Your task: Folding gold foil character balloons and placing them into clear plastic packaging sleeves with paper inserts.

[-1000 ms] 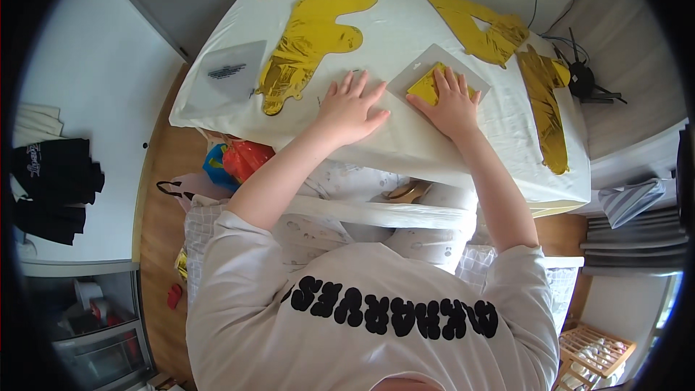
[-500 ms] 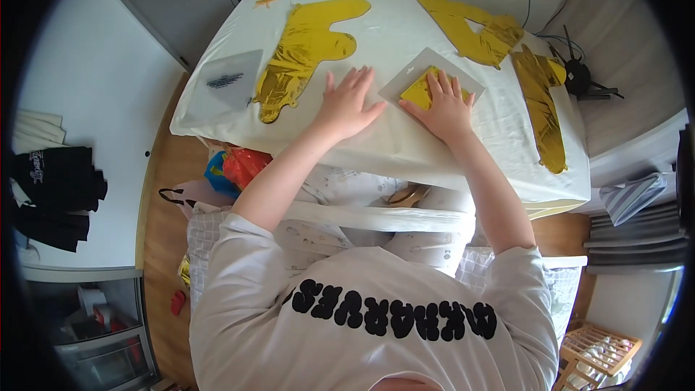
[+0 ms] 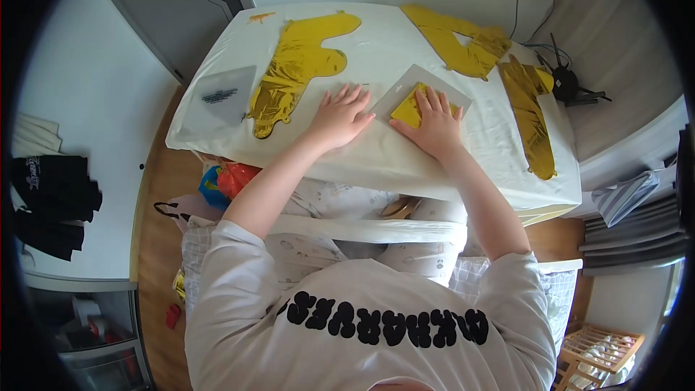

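My right hand (image 3: pixel 436 130) lies flat on a folded gold foil piece (image 3: pixel 407 111), its fingers stretched out over it. Under the foil is a grey translucent plastic sleeve (image 3: pixel 394 91), set diagonally on the white-covered table (image 3: pixel 289 150); whether the foil is inside it or on top I cannot tell. My left hand (image 3: pixel 339 117) rests palm down on the cloth just left of the sleeve, fingers spread and holding nothing. To its left a flat, deflated gold foil balloon (image 3: pixel 298 59) is laid out.
Two more flat gold foil balloons (image 3: pixel 441 36) (image 3: pixel 532 119) lie at the far right. Another clear plastic sleeve (image 3: pixel 217 101) and a small orange item (image 3: pixel 261 18) are at the left. A black antenna device (image 3: pixel 567 81) with cables stands beyond the right edge.
The view has tilted slightly, so the table sits lower in the picture. Both hands stay in about the same places on the table.
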`<act>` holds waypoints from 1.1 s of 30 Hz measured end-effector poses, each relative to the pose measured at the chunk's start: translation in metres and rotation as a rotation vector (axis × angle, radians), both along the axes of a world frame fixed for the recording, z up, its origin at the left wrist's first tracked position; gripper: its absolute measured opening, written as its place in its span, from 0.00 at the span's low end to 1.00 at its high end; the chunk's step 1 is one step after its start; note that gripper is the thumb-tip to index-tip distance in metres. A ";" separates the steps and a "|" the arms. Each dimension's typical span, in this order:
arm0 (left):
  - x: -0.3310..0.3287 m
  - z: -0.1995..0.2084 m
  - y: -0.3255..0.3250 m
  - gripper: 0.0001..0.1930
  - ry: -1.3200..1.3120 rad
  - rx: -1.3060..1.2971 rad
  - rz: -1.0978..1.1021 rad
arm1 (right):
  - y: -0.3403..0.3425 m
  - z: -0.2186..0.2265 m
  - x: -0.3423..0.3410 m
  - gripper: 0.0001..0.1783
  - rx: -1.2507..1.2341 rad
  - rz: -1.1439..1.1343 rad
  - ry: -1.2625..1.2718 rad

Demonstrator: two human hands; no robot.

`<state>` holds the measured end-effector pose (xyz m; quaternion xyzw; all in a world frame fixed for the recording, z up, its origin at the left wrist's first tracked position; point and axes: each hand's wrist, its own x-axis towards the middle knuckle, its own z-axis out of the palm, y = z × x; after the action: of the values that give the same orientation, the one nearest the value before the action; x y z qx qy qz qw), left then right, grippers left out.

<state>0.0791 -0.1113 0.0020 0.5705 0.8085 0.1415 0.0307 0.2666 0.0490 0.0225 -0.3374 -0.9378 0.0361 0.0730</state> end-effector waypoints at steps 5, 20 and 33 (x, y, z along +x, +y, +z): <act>-0.004 -0.003 0.001 0.28 -0.035 0.024 -0.047 | -0.002 -0.001 0.005 0.58 0.014 0.023 0.014; -0.009 0.011 0.015 0.30 -0.253 0.015 -0.104 | -0.014 0.003 0.028 0.57 0.007 0.074 0.036; -0.012 0.002 0.011 0.26 -0.403 0.092 -0.174 | -0.012 0.002 0.013 0.60 -0.022 -0.147 0.000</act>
<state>0.0668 -0.1008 0.0043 0.5990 0.7264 0.2862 0.1778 0.2795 0.0367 0.0241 -0.4060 -0.9101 0.0410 0.0718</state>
